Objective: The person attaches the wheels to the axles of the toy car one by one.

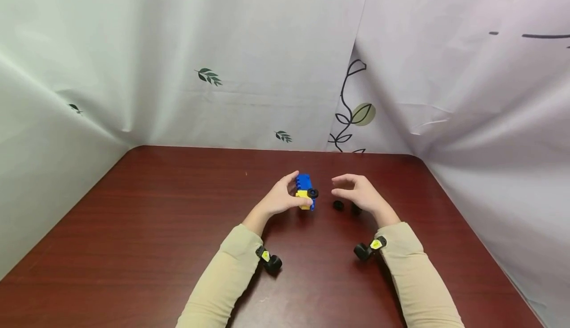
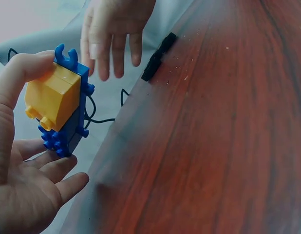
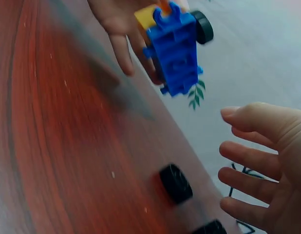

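My left hand (image 1: 279,197) holds a small toy car made of blue and yellow bricks (image 1: 304,182) above the table, thumb on one end and fingers on the other. One black wheel (image 3: 203,28) is fitted on the car's side; pegs without wheels stick out elsewhere on the blue base (image 3: 177,58). In the left wrist view its yellow block (image 2: 53,92) faces the camera. To the right of the car, my right hand (image 1: 364,193) hovers with relaxed, spread fingers and nothing in them. Loose black wheels (image 1: 338,205) lie on the table below that hand, another wheel (image 1: 356,209) partly hidden by it.
A dark red wooden table (image 1: 156,229) spreads under both hands. Pale fabric with a leaf print (image 1: 267,61) hangs behind it and along both sides. Each sleeve cuff carries a black wrist camera, the left camera (image 1: 272,263) and the right camera (image 1: 363,252).
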